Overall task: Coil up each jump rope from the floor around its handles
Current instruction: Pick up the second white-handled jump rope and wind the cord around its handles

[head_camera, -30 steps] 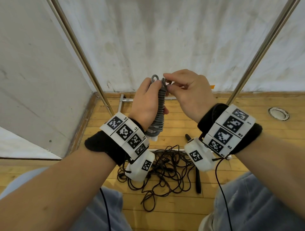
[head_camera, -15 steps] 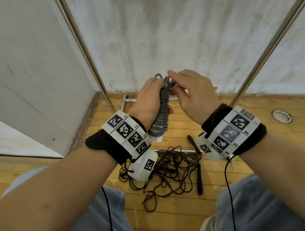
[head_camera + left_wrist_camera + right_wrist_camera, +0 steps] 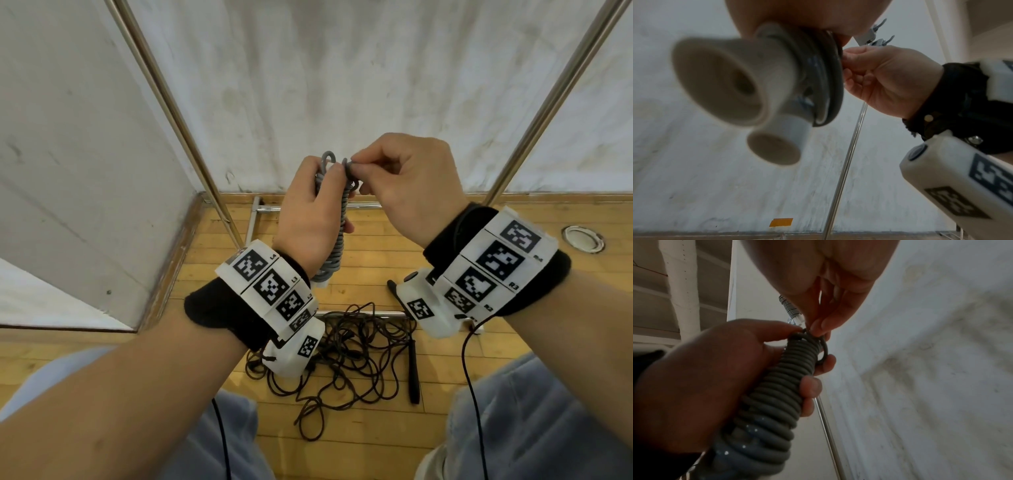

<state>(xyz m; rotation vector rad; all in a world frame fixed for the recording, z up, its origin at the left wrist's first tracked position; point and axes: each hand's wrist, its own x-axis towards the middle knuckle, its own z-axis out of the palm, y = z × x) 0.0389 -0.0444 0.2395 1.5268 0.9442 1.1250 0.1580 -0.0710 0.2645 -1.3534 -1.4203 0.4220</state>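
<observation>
At chest height our left hand (image 3: pixel 310 219) grips the grey rope coiled around its handles (image 3: pixel 774 395) upright; our right hand (image 3: pixel 416 192) fingers (image 3: pixel 821 325) pinch its top loop.

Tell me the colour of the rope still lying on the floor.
Dark brown rope, clearest in the head view.

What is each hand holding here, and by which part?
Left hand grips the coiled grey jump rope around its wrapped middle; right hand pinches the rope's last loop at the top end.
</observation>
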